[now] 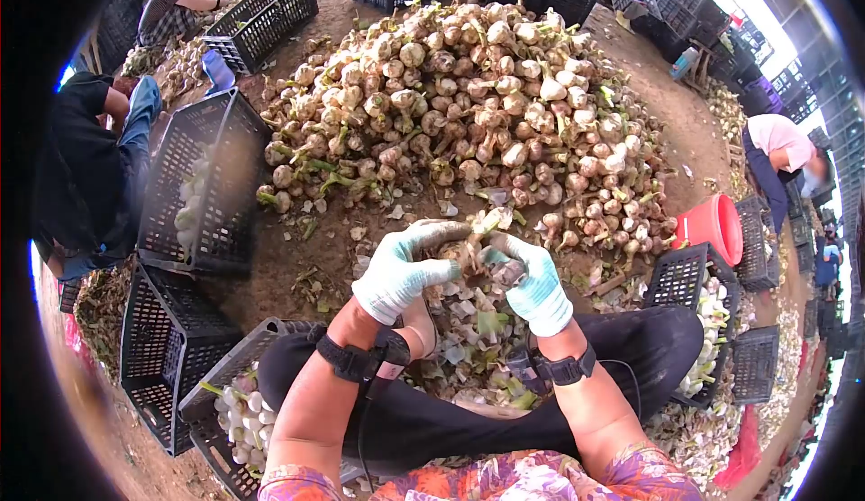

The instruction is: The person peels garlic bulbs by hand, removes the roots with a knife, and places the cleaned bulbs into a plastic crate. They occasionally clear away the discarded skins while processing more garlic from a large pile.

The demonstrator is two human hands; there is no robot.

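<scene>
My left hand (410,265), in a pale glove with a soiled fingertip, is closed with thumb and forefinger about brownish papery garlic skin (468,254). Close beside it, my gloved right hand (535,286) grips a garlic bulb (508,273) with purplish skin, held at its fingertips. The two hands nearly meet, and the fingers partly hide the bulb. Below them, loose peelings (482,325) cover the ground between my legs. A large heap of untrimmed garlic (450,104) rises just in front.
Black crates with whiter garlic stand at my left (216,451) and right (680,276). Another crate (171,357) lies tilted at left, near a taller one (203,186). A red bucket (712,231) leans behind the right crate. Other people sit at left (90,168) and right (779,145).
</scene>
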